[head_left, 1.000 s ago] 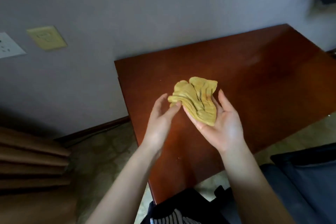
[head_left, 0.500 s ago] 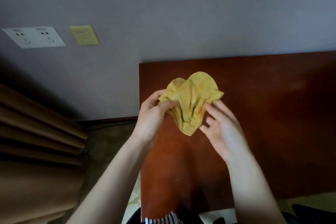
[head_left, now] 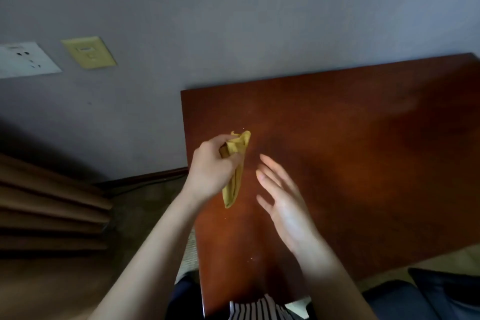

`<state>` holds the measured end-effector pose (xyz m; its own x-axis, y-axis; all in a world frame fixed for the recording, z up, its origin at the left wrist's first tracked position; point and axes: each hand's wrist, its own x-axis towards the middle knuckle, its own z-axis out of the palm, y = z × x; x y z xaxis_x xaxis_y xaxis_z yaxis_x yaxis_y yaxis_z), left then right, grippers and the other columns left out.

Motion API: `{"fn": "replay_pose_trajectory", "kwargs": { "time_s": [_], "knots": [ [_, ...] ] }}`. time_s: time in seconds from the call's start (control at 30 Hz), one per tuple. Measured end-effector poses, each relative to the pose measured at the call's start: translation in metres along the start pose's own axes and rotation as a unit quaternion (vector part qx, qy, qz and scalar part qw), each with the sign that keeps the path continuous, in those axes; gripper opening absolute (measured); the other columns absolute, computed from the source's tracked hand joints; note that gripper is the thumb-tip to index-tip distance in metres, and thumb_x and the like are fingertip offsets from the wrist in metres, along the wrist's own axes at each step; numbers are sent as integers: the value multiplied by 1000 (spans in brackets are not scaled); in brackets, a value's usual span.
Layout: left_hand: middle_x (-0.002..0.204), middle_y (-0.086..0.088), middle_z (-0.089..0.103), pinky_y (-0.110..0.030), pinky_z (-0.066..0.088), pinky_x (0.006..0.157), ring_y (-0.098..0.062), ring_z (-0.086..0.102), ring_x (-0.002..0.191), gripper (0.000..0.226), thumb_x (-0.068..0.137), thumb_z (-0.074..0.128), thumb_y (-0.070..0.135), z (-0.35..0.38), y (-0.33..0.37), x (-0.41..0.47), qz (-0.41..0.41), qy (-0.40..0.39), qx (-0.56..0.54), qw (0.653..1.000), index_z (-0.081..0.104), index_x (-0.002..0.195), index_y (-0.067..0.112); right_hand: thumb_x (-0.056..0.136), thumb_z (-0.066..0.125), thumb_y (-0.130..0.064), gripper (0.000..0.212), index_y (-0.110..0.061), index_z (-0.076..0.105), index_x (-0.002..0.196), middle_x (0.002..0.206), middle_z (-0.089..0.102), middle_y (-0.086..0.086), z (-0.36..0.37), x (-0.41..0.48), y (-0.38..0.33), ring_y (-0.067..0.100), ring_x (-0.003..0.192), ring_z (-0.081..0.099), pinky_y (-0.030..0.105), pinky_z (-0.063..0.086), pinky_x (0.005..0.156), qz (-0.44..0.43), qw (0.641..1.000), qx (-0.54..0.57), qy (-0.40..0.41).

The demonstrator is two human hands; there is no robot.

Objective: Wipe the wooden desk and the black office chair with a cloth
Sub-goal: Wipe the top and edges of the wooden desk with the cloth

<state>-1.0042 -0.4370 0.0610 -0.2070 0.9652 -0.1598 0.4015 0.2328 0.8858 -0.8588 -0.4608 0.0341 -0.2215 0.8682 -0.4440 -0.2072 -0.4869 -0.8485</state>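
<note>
Head view, looking down: a grey wall (head_left: 233, 21) fills the top half, and the reddish-brown wooden counter (head_left: 363, 163) butts against it, its left edge running down toward the person. Tan pleated curtain folds (head_left: 39, 215) hang at the far left, above dim floor (head_left: 145, 197). A dark chair (head_left: 441, 293) shows at the bottom right corner, just off the counter's near edge.

Both bare forearms reach up over the counter's left part. The left hand (head_left: 210, 166) has its fingers curled round a yellow cloth (head_left: 235, 163), bunched into a narrow strip. Its long axis runs nearly straight away from the person: the top end pokes out above the fist toward the wall, while the tail hangs below the hand toward the person. The right hand (head_left: 283, 205) is just beside it, apart from the cloth, fingers straight and spread, holding nothing.

On the wall sit a white socket plate (head_left: 23, 60) and a yellowish switch plate (head_left: 88, 52); no writing is legible.
</note>
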Motion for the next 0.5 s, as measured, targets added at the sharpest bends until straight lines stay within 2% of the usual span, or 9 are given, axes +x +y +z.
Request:
{"fn": "replay_pose_trajectory", "kwargs": {
  "time_s": [0.03, 0.1, 0.17, 0.2, 0.27, 0.33, 0.37, 0.43, 0.5],
  "knots": [
    [86, 11, 69, -21, 52, 73, -2, 64, 79, 24, 84, 63, 16, -4, -3, -2, 17, -11, 19, 1000, 67, 106, 24, 73, 66, -40, 45, -43, 58, 118, 120, 59, -26, 9, 1, 4, -14, 108, 53, 38, 30, 107, 9, 1000, 7, -16],
    [93, 11, 69, -24, 52, 78, -4, 63, 86, 26, 84, 63, 15, -13, -9, -8, 58, -36, 46, 997, 68, 108, 24, 70, 64, -47, 65, -40, 47, 133, 132, 54, -20, 31, 1, 13, -3, 121, 47, 44, 27, 111, 16, 999, 40, -19],
    [104, 8, 68, -23, 49, 85, -8, 62, 97, 33, 83, 63, 13, -21, -16, -19, 101, -61, 70, 991, 65, 114, 23, 75, 61, -44, 67, -33, 43, 139, 135, 55, -7, 53, -1, 27, 9, 124, 50, 46, 35, 108, 1, 991, 137, -1],
    [113, 5, 66, -23, 47, 90, -10, 60, 105, 39, 84, 63, 12, -26, -20, -25, 123, -78, 91, 985, 61, 121, 23, 80, 58, -40, 61, -28, 45, 138, 134, 57, 0, 65, -3, 37, 15, 124, 52, 44, 39, 105, -7, 977, 213, 7],
    [128, 1, 59, -29, 42, 101, -15, 53, 118, 54, 86, 61, 16, -33, -32, -39, 177, -119, 167, 963, 46, 137, 23, 88, 50, -38, 51, -18, 51, 135, 134, 56, 11, 88, -10, 57, 24, 126, 50, 42, 34, 109, 8, 929, 371, 10],
    [128, -3, 57, -33, 37, 104, -22, 49, 119, 64, 87, 58, 24, -37, -42, -51, 215, -153, 247, 932, 32, 146, 22, 93, 44, -40, 49, -12, 55, 132, 135, 54, 14, 100, -18, 77, 27, 129, 47, 41, 27, 114, 54, 882, 467, 17],
    [126, -3, 57, -33, 33, 104, -24, 47, 119, 66, 88, 56, 27, -40, -49, -56, 226, -172, 277, 918, 27, 147, 22, 95, 41, -40, 49, -10, 55, 131, 134, 54, 14, 104, -22, 88, 27, 128, 48, 39, 26, 114, 53, 866, 495, 38],
    [129, -1, 56, -32, 25, 107, -23, 41, 124, 66, 90, 53, 32, -40, -63, -62, 233, -210, 309, 898, 23, 148, 22, 96, 39, -38, 44, -9, 59, 121, 119, 61, 15, 100, -30, 101, 25, 111, 59, 36, 39, 105, 32, 851, 516, 95],
    [132, 3, 55, -33, 24, 110, -21, 38, 127, 63, 92, 51, 33, -41, -76, -65, 222, -233, 302, 898, 25, 148, 23, 97, 39, -37, 40, -8, 64, 107, 104, 67, 15, 86, -39, 107, 26, 94, 66, 40, 46, 95, 13, 843, 520, 137]
  ]
}}
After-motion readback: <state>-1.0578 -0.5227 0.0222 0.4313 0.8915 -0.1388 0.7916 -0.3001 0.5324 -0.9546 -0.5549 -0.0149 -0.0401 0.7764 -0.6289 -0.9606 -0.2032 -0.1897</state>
